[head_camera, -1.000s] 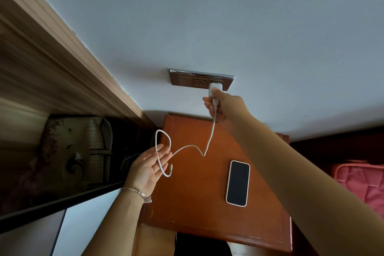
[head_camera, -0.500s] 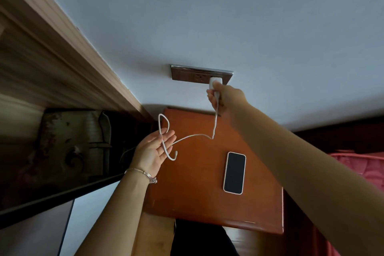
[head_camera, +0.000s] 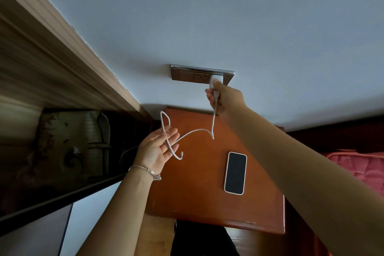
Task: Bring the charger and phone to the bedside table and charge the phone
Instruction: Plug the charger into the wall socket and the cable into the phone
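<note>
Fingers of your right hand [head_camera: 225,97] are pressed around the small white plastic charger block [head_camera: 216,79], holding it against the brushed-metal wall socket plate [head_camera: 187,74], arm stretched forward. Your left hand [head_camera: 159,148], palm up below and left of that grip, is loosely curled, its fingers half spread, with the thin white round cable [head_camera: 195,131] looped across them. One charger, one cable, one phone: the rectangular white-cased phone with its dark glass screen [head_camera: 235,172] lies flat on the smooth reddish-brown wooden desk [head_camera: 197,193], below your right-hand grip.
</note>
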